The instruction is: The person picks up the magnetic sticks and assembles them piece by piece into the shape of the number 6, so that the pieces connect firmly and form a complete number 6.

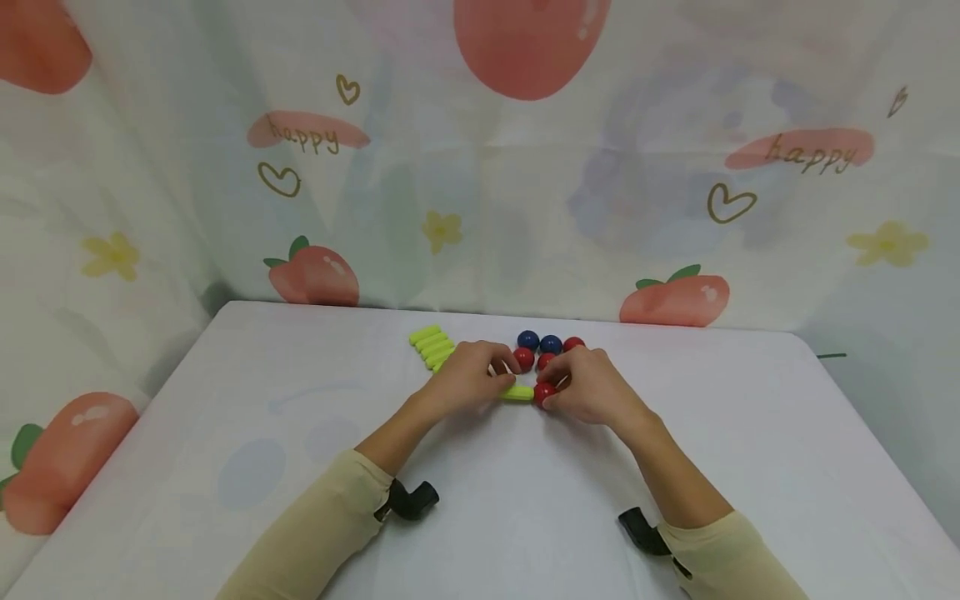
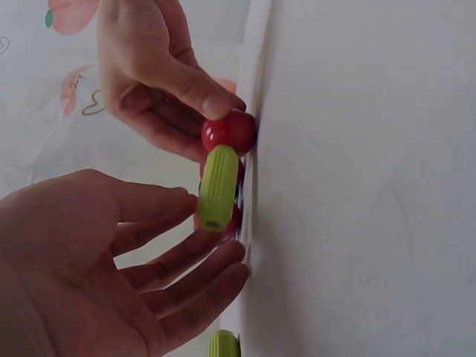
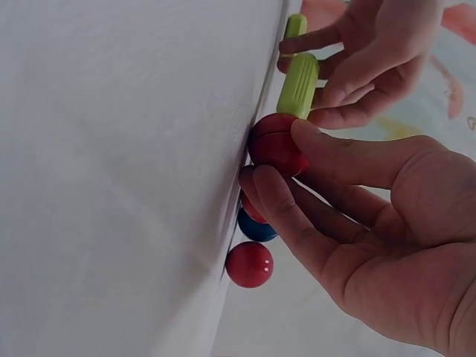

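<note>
A short ribbed yellow-green rod (image 1: 519, 392) lies end to end with a red ball (image 1: 544, 393), and the two touch. My right hand (image 1: 588, 385) pinches this ball between thumb and fingers, as the right wrist view shows most plainly. Beside the rod, my left hand (image 1: 471, 375) holds its fingers loosely spread. The left thumb (image 2: 175, 199) comes close to the rod's side in the left wrist view; whether it touches, I cannot tell.
Behind the hands sit blue balls (image 1: 528, 340) and more red balls (image 1: 523, 359), some partly hidden. Several yellow-green rods (image 1: 432, 343) lie side by side left of them. A white cloth covers the table (image 1: 480, 517); a printed curtain (image 1: 510, 208) hangs behind its far edge.
</note>
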A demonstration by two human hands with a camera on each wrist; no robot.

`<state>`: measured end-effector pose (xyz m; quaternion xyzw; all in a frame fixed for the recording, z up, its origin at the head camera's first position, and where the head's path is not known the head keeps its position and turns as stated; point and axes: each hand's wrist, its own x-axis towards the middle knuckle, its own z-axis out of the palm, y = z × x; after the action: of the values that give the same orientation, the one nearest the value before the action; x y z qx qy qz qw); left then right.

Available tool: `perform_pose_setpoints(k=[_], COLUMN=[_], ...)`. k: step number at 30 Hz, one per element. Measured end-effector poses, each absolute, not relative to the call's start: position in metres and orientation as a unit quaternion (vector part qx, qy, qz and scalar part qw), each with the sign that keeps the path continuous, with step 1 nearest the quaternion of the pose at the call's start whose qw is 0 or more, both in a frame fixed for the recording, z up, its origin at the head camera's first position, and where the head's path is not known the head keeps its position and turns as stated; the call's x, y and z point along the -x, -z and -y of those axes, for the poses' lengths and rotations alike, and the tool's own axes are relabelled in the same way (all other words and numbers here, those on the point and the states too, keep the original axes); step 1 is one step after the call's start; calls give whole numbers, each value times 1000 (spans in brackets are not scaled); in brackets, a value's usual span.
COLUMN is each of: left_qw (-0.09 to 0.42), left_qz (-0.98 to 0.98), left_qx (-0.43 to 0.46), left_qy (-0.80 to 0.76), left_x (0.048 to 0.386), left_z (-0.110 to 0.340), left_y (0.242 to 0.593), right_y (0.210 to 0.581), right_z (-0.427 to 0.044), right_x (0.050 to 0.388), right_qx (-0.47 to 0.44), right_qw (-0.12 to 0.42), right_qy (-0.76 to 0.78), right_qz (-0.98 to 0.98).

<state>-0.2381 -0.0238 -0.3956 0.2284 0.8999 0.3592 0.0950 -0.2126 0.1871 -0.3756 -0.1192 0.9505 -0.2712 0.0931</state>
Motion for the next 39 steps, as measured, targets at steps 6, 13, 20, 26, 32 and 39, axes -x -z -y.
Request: perform_pose_setpoints(k=[6,13,20,26,32,39], left_qw=[64,66,84,91,85,76], left_qz=[-900,-889,-885,-887,-884,-883], left_qx=[-196,-191,-186,-170,-172,-183], left_qy=[-385,-411,-418,-420,-427,-425], left_x=[249,262,268,266,266,265], left_z=[19,9,2,2,2,7], left_y=[398,403,405,407,409,408], right_y=[376,376,375,376,376,376], right_z=[-189,-191,-193,-192,-192,-192], right_x=[214,213,213,212,211,213], right_qx=[112,115,120,116,118,117], right_qw=[101,101,97,101,98,99], right_qy=[275,273,273,277,276,276], right_qz=[-949,-950,-950,-949,-949,-949])
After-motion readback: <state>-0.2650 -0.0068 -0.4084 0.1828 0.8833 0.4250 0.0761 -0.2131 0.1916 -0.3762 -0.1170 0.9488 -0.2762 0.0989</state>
